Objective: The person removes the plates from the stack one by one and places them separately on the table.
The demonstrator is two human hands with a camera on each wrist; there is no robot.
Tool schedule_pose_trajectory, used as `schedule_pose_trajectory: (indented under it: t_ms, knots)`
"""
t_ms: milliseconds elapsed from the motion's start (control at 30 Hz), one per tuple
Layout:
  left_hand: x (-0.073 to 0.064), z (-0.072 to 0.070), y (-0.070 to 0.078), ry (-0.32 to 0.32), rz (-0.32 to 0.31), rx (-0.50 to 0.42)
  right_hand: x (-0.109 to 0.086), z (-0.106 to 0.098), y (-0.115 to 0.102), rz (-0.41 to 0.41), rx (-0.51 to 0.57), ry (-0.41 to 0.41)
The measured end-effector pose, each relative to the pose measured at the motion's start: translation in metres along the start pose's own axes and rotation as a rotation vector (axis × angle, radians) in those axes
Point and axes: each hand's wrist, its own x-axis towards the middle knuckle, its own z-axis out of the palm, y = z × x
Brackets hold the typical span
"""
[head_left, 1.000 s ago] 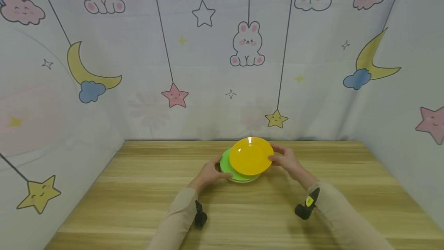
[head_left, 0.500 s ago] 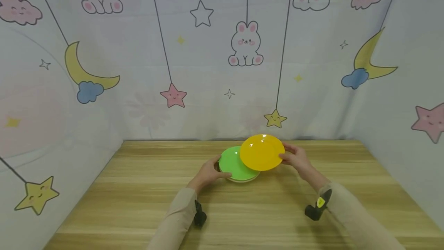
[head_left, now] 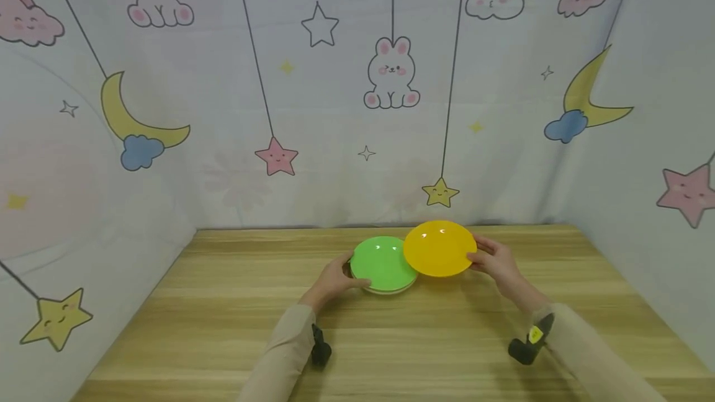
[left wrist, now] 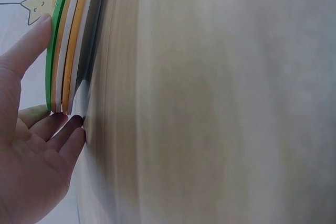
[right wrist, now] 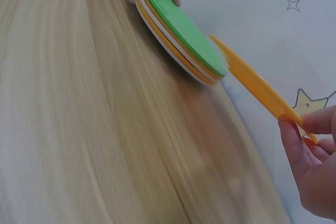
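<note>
A yellow plate [head_left: 440, 249] is pinched at its right rim by my right hand [head_left: 499, 267], thumb on one face and fingers on the other. In the right wrist view the yellow plate [right wrist: 257, 86] tilts, its far end beside the top of a stack. That stack has a green plate [head_left: 383, 263] uppermost; white and orange-yellow plate edges [left wrist: 71, 51] show beneath it in the left wrist view. My left hand [head_left: 335, 278] grips the stack's left side, thumb on the green rim and fingers at the lower edges. Whether the stack's base touches the table is hard to tell.
The wood-grain table [head_left: 251, 327] extends around the plates. Behind it hangs a white printed cloth [head_left: 335, 110] with stars, moons and bunnies, which also runs along both sides. A black wrist camera [head_left: 320, 347] sits on the left sleeve, another black camera [head_left: 525, 346] on the right.
My right hand has carried the yellow plate to the right, from over the green plate to mostly beside it, uncovering more green. My left hand keeps its hold on the stack.
</note>
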Motion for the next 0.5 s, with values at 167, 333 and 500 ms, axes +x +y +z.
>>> schedule_pose_trajectory:
  t_ms: [167, 333, 500]
  knots:
    - [-0.001, 0.0, -0.001, 0.0, -0.005, 0.002, -0.004, -0.007, 0.001, 0.013, 0.008, 0.025]
    - [-0.001, -0.001, -0.001, 0.004, 0.007, 0.015, -0.007, -0.014, 0.005, 0.048, 0.032, 0.051]
    - [0.0, -0.001, -0.001, 0.002, 0.011, 0.025, -0.01, -0.02, 0.013, 0.072, 0.072, 0.074]
